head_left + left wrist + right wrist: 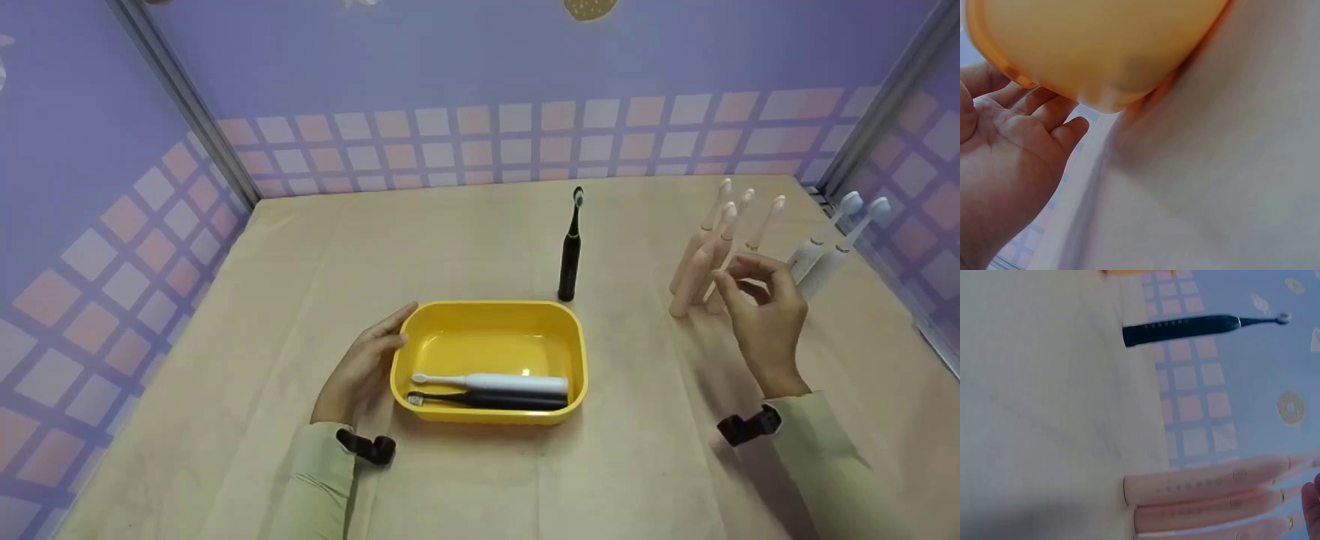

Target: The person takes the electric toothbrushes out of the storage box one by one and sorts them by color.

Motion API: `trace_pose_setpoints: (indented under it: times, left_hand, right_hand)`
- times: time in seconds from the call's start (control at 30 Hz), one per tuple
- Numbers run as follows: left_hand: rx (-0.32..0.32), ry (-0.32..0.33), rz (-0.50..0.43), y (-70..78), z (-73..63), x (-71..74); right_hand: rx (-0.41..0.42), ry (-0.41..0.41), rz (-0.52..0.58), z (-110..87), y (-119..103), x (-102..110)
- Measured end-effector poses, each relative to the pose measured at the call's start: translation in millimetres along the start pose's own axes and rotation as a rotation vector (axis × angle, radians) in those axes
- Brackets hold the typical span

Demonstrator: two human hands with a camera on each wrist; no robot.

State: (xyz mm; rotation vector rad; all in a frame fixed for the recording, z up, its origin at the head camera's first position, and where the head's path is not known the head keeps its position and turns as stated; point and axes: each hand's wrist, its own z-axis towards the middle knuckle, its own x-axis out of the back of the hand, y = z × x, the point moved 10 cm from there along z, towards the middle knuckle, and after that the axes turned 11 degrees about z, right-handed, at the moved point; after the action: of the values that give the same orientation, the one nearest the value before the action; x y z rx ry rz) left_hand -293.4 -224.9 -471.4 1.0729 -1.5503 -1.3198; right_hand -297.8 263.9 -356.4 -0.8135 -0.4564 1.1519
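In the head view a yellow plastic tub point(487, 309) holds a white electric toothbrush point(517, 384) and a black electric toothbrush point(510, 400), lying side by side. My left hand point(364, 367) rests against the tub's left side; the left wrist view shows its fingers touching the outer wall point(1112, 50). My right hand point(769, 322) hovers by several upright pink electric toothbrushes point(690, 259), thumb and forefinger bent toward each other with a gap. It partly covers the nearest ones. Only a fingertip point(1311, 509) shows in the right wrist view, near the pink brushes' necks point(1293, 494).
A second black electric toothbrush point(570, 262) stands upright behind the tub's right corner. Two white electric toothbrushes point(825, 262) stand right of the pink ones. Purple patterned walls point(450, 60) bound the cloth-covered table point(360, 247) at the back and sides.
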Motion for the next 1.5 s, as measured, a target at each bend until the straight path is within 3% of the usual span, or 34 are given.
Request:
trace_pose_setpoints:
  times: [0.17,0.43,0.93,1.17,1.5]
  left_hand:
    - [0.001,-0.012,-0.012,-0.7,-0.3,-0.4]
    - [-0.005,-0.012,-0.003,0.7,0.2,0.0]
    - [0.039,0.017,-0.030,-2.9,-0.5,1.0]
    - [-0.024,-0.027,0.037,2.2,-0.2,-1.5]
    - [-0.003,-0.012,0.033,-0.3,0.1,-0.3]
  right_hand:
    - [0.019,-0.151,-0.022,-10.2,-6,-29]
    - [0.040,-0.317,-0.036,-24.1,-16,-65]
    - [0.020,-0.628,-0.078,-46.0,-34,-129]
    - [-0.097,-0.793,-0.018,-56.5,-35,-159]
    - [-0.168,-1.007,-0.030,-71.2,-37,-195]
